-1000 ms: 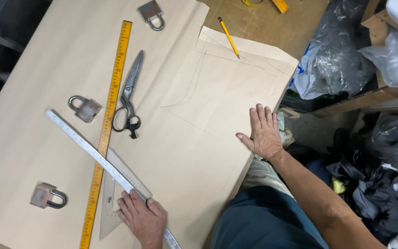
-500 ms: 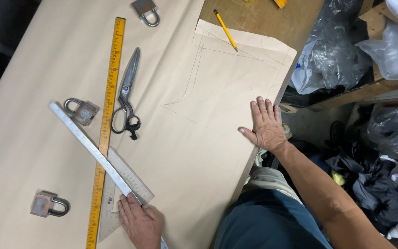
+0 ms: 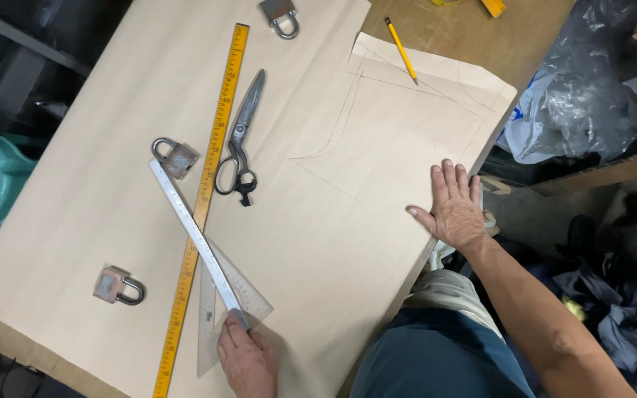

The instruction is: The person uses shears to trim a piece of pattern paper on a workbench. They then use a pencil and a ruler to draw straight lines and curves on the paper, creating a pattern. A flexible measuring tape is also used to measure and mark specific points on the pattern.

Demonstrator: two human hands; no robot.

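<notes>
My left hand (image 3: 248,360) has its fingers pinched on the near end of the metal ruler (image 3: 197,243), and the ruler's long side slants away from that hand, up and to the left, across the yellow ruler (image 3: 204,199) toward a padlock (image 3: 175,156). A clear triangle (image 3: 223,309) lies under the ruler, just by my fingers. My right hand (image 3: 455,206) lies flat and open on the brown paper (image 3: 348,221), fingers together, pointing away from me.
</notes>
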